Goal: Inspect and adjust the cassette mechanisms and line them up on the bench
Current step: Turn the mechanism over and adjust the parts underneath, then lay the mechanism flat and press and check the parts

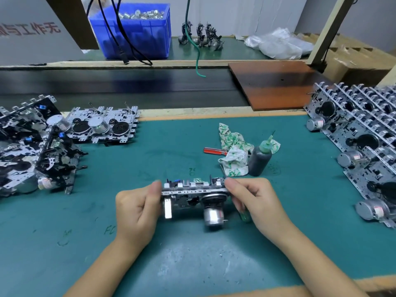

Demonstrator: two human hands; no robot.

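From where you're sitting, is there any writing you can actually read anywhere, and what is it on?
"与工作无": red characters on the grey sign board at far left, cut off at the picture's edge.
"FC": faint pen marks on the green bench mat, in front of the left hand; this reading is uncertain.
Other scribbles on the mat: too faint to read.
Red-and-white labels on the motors at right: too small to read.

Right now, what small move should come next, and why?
Probably turn the cassette mechanism face-up to inspect it: the left hand and right hand hold it edge-on above the mat, and the right hand also has a green-handled tool tucked ready.
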